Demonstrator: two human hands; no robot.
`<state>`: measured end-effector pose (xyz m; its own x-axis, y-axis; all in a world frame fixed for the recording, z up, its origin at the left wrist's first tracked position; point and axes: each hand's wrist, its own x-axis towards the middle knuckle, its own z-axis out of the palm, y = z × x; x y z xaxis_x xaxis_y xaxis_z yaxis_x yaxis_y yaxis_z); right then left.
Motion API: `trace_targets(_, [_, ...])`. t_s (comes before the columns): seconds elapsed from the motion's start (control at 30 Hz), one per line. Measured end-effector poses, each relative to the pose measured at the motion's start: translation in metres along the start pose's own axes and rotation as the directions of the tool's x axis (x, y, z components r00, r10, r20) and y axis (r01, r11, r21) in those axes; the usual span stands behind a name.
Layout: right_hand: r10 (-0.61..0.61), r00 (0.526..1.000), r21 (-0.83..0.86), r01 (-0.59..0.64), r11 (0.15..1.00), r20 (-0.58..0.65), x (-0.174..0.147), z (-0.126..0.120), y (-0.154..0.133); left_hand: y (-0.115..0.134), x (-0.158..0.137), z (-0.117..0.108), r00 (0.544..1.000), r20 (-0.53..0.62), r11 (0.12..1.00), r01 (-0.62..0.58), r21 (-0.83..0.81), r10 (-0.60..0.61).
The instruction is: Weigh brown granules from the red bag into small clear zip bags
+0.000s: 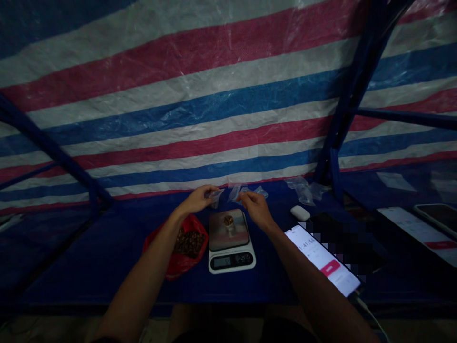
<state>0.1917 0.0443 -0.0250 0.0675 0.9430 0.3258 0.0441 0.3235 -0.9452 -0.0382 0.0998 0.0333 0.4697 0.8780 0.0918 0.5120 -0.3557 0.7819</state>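
Behind the digital scale (228,241), my left hand (196,199) pinches a small clear plastic bag (216,197). My right hand (256,206) is closed, thumb and fingertips together, at the near side of a few clear plastic bags (262,191) on the table; whatever is between its fingertips is too small to make out. A little container with brown contents (228,221) stands on the scale's metal plate, between the two hands. Left of the scale, partly behind my left forearm, lies an open red plastic bag (174,274) full of small brown pieces (189,243).
On the right of the blue table (124,267) lie a lit phone (323,262) with a cable and a white case (300,213). More clear bags (303,190) sit at the back. Blue metal posts (335,128) and a striped tarp (200,114) close off the far side.
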Motion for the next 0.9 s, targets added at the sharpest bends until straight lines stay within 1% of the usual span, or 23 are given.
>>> trace_targets(0.07, [-0.008,1.0,-0.015,0.008,1.0,0.011,-0.001,0.0,-0.001,0.003,-0.022,-0.006,0.998,-0.039,0.998,-0.058,-0.009,0.057])
trace_targets(0.13, [-0.009,0.999,-0.024,0.01,1.0,0.035,-0.002,0.0,-0.003,0.007,-0.046,-0.011,0.995,-0.073,0.997,-0.064,-0.033,0.062])
trace_targets(0.23, [-0.002,0.996,-0.012,0.003,1.0,0.091,-0.003,-0.001,-0.005,0.014,-0.081,-0.016,0.994,-0.109,0.997,0.025,-0.077,-0.033])
trace_targets(0.3, [0.002,0.992,-0.008,-0.001,1.0,0.123,-0.003,-0.001,-0.006,0.015,-0.101,-0.016,0.989,-0.12,0.985,0.071,-0.154,-0.09])
trace_targets(0.4, [0.015,0.986,-0.021,-0.011,1.0,0.168,-0.004,-0.003,-0.006,0.009,-0.122,-0.011,0.977,-0.163,0.935,0.072,-0.349,-0.136])
trace_targets(0.43, [0.021,0.984,-0.025,-0.017,1.0,0.179,-0.003,-0.004,-0.006,0.006,-0.128,-0.01,0.972,-0.176,0.919,0.075,-0.387,-0.154])
trace_targets(0.5, [0.031,0.978,-0.025,-0.027,0.999,0.208,-0.003,-0.006,-0.005,-0.002,-0.136,-0.008,0.966,-0.175,0.906,0.105,-0.411,-0.192])
trace_targets(0.57, [0.042,0.966,-0.017,-0.039,0.999,0.254,-0.003,-0.008,-0.004,-0.01,-0.141,-0.007,0.965,-0.158,0.905,0.128,-0.406,-0.207])
trace_targets(0.7, [0.043,0.939,-0.012,-0.041,0.999,0.341,-0.003,-0.013,-0.004,-0.017,-0.149,-0.006,0.972,-0.149,0.933,0.125,-0.337,-0.184])
trace_targets(0.8, [0.02,0.917,-0.02,-0.013,1.0,0.399,-0.004,-0.016,-0.003,-0.012,-0.153,-0.004,0.973,-0.163,0.972,0.129,-0.196,-0.162])
trace_targets(0.9, [0.006,0.872,-0.061,0.027,0.998,0.489,-0.005,-0.02,-0.004,0.0,-0.153,0.0,0.982,-0.152,0.994,0.11,0.008,-0.107])
